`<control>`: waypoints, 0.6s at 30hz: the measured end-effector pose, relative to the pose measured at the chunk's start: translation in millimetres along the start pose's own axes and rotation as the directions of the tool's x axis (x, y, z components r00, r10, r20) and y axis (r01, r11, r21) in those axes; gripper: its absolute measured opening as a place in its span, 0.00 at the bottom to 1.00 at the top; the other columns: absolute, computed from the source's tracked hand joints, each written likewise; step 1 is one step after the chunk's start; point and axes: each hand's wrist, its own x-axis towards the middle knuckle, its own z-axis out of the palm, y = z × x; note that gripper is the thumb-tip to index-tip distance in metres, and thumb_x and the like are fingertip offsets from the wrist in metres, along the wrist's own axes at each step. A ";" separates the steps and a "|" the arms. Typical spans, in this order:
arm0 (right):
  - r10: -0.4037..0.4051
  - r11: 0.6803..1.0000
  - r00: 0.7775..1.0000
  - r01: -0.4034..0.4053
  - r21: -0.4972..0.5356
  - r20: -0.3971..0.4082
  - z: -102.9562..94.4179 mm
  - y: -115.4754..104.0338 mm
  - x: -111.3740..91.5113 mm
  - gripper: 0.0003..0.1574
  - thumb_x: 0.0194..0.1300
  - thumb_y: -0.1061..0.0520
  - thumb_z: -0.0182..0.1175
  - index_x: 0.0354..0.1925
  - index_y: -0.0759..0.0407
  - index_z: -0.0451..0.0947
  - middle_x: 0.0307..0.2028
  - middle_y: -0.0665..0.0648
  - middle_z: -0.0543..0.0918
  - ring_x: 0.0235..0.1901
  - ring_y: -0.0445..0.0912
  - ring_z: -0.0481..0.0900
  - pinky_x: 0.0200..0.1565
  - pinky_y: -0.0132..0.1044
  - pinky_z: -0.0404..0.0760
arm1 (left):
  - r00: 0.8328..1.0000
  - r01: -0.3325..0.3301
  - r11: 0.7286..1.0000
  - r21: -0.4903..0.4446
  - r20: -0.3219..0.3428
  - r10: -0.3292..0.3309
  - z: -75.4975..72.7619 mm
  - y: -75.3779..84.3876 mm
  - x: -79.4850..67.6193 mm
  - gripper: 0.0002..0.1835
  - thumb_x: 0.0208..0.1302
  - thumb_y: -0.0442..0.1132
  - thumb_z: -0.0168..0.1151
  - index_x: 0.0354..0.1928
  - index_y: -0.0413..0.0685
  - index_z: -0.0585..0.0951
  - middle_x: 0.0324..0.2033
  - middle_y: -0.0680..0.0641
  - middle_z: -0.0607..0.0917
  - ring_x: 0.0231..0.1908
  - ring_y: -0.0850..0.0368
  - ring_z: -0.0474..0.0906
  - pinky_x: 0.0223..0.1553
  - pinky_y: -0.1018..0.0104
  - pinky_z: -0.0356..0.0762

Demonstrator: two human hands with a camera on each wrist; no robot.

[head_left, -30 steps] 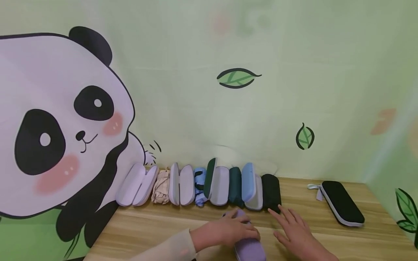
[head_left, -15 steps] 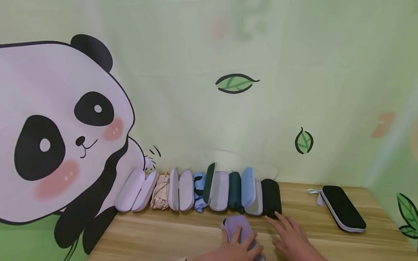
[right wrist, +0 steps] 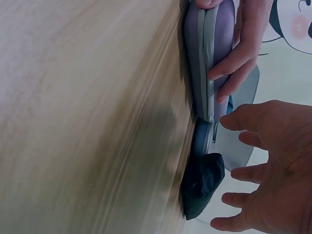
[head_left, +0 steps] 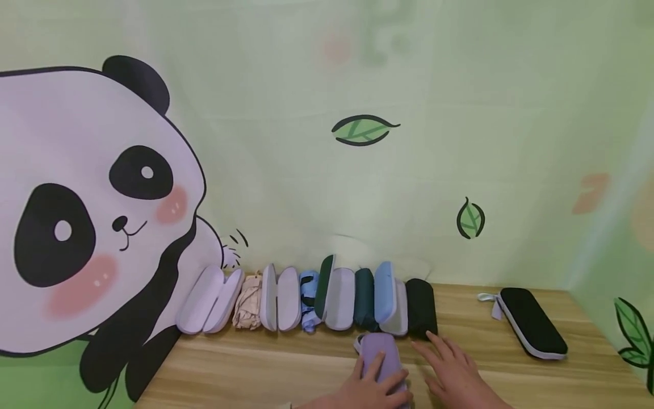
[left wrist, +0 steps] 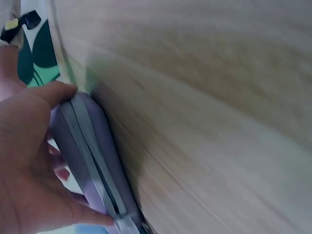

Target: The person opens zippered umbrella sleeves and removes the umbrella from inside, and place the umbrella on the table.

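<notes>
A purple zip case (head_left: pixel 380 352) with a grey zipper lies on the wooden table, in front of the row. My left hand (head_left: pixel 373 392) spans its top in the head view, fingers spread. In the left wrist view this case (left wrist: pixel 90 146) sits between the thumb and fingers of my left hand (left wrist: pixel 39 161), zipper shut along its side. My right hand (head_left: pixel 455 369) holds nothing, its fingers apart, just right of the purple case. Its fingertips are close to the near end of a black rolled bundle (head_left: pixel 421 307). The right wrist view shows my right hand (right wrist: pixel 273 165) with fingers extended.
Along the wall stand opened hard cases, white (head_left: pixel 201 304), grey (head_left: pixel 288 298), dark green (head_left: pixel 325 287) and blue (head_left: pixel 385 292). Between them lie beige (head_left: pixel 248 304), blue (head_left: pixel 309 295) and dark green (head_left: pixel 364 298) fabric bundles. A black zip case (head_left: pixel 533 324) lies right.
My left hand has shifted down along the purple case, baring its far end. The case has turned straighter, towards the row. My right hand has barely moved.
</notes>
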 end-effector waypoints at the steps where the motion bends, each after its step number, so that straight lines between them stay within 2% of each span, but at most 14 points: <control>1: 0.006 1.000 1.000 -0.006 -0.001 0.006 -0.5 -0.4 0.3 0.37 0.65 0.55 0.70 0.70 0.50 0.72 0.72 0.67 0.65 0.67 0.73 0.63 0.56 0.78 0.63 | 1.000 -0.027 1.000 0.008 -0.009 0.027 -0.2 -3.3 -0.7 0.32 0.73 0.67 0.49 0.76 0.75 0.62 0.78 0.59 0.57 0.75 0.35 0.53 0.59 0.37 0.72; 5: 0.018 1.000 1.000 -0.018 -0.005 0.020 -1.3 -1.1 0.3 0.36 0.64 0.55 0.70 0.69 0.51 0.73 0.72 0.68 0.65 0.67 0.73 0.63 0.55 0.79 0.63 | 0.997 -0.074 0.997 -0.012 -0.026 0.074 -4.2 -10.1 -2.0 0.34 0.73 0.67 0.49 0.77 0.72 0.60 0.78 0.58 0.56 0.75 0.35 0.54 0.58 0.40 0.73; 9: 0.007 1.000 1.000 -0.007 -0.005 0.004 -2.6 -0.9 -0.7 0.35 0.64 0.56 0.69 0.68 0.52 0.73 0.71 0.68 0.65 0.66 0.72 0.63 0.56 0.78 0.63 | 0.997 -0.053 0.999 -0.013 -0.063 0.052 -10.1 -12.2 -5.6 0.38 0.70 0.70 0.51 0.78 0.74 0.58 0.78 0.54 0.56 0.74 0.35 0.56 0.58 0.39 0.74; 13: -0.002 1.000 1.000 0.002 0.003 -0.006 -3.7 -1.3 -2.1 0.36 0.64 0.56 0.69 0.69 0.53 0.73 0.71 0.68 0.66 0.66 0.72 0.63 0.57 0.78 0.62 | 0.990 -0.034 0.999 0.006 -0.133 0.035 -17.5 -14.3 -15.7 0.37 0.67 0.72 0.53 0.76 0.78 0.60 0.77 0.49 0.57 0.73 0.40 0.57 0.59 0.36 0.72; 16: 0.005 1.000 1.000 -0.005 0.008 -0.005 -3.8 -2.2 -2.9 0.36 0.64 0.56 0.69 0.69 0.52 0.72 0.71 0.68 0.65 0.67 0.73 0.63 0.57 0.78 0.61 | 0.972 -0.017 0.999 0.050 -0.231 0.028 -25.3 -15.8 -26.8 0.32 0.70 0.70 0.52 0.71 0.70 0.68 0.74 0.46 0.61 0.73 0.44 0.57 0.61 0.35 0.70; 18: 0.008 1.000 1.000 -0.008 0.004 -0.010 -4.0 -3.0 -2.9 0.37 0.65 0.56 0.69 0.70 0.52 0.71 0.71 0.68 0.65 0.67 0.73 0.63 0.57 0.78 0.62 | 0.956 0.001 0.996 0.093 -0.292 0.026 -31.2 -18.0 -34.6 0.29 0.71 0.69 0.51 0.63 0.63 0.74 0.72 0.45 0.64 0.73 0.45 0.56 0.64 0.35 0.67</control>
